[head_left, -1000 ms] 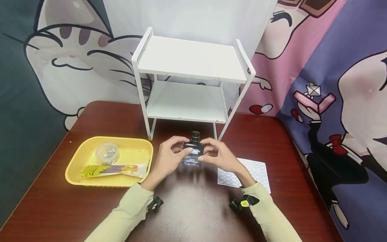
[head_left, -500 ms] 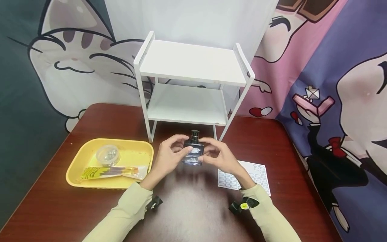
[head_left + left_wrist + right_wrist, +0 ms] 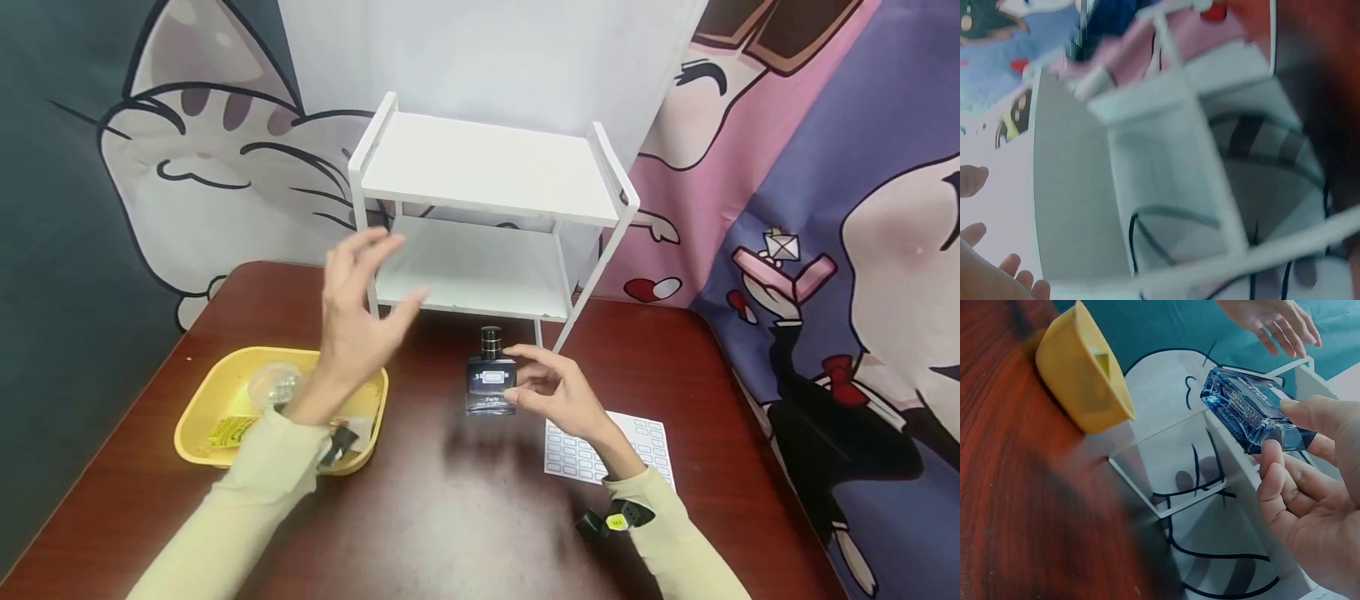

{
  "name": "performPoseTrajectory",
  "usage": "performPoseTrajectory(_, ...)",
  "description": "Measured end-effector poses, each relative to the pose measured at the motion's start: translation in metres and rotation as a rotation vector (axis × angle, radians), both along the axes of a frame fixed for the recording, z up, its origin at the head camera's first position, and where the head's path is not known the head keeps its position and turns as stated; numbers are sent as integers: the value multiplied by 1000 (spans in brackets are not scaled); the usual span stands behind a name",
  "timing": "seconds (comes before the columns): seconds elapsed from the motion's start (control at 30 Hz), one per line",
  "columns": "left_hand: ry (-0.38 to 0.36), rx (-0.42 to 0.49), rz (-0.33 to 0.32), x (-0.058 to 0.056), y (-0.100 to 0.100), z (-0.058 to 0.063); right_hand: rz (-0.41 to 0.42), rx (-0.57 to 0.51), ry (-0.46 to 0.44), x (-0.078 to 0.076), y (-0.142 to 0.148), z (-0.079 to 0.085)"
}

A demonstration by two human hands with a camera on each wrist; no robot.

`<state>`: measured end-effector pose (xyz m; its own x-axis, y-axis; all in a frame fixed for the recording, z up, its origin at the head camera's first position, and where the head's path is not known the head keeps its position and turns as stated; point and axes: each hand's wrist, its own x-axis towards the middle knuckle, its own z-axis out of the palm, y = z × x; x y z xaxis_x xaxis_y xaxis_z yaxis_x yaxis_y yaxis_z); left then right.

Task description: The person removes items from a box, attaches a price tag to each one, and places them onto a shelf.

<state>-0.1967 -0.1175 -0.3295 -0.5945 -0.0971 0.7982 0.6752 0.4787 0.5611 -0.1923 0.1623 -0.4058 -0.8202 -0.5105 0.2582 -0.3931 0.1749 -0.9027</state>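
A dark blue glass perfume bottle (image 3: pixel 490 400) with a black cap is held upright by my right hand (image 3: pixel 558 392), thumb and fingers pinching its right side. A small white label sits on the bottle's front. In the right wrist view the bottle (image 3: pixel 1247 406) shows its clear base between the thumb and fingers. My left hand (image 3: pixel 358 308) is raised at the left, apart from the bottle, with its fingers spread and nothing in them. In the left wrist view only some fingertips of the left hand (image 3: pixel 991 269) show at the edge.
A white two-tier rack (image 3: pixel 487 167) stands at the table's back. The yellow tray (image 3: pixel 187 433) at left holds a round clear container (image 3: pixel 273 385) and a packet (image 3: pixel 231 431), partly hidden by the left arm. A label sheet (image 3: pixel 577 454) lies under the right forearm.
My left hand has let go of the bottle and moved up and left, over the tray's right side. The right hand keeps the bottle at nearly the same spot.
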Motion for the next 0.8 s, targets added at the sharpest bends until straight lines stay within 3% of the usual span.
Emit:
performPoseTrajectory(0.17,1,-40,65,-30,-30,29,-42,-31,74,1,6,14)
performPoseTrajectory(0.3,-52,-100,31,-49,-48,42,-70,-78,150,-2,11,32)
performPoseTrajectory(0.43,-106,-125,-79,-60,-62,44,-96,-105,175,-7,14,54)
performPoseTrajectory(0.57,-114,-117,-185,-68,-72,42,-124,-118,206,-14,17,76)
performPoseTrajectory(0.8,-128,-107,-199,-76,-78,44,-115,-228,289,-25,16,114)
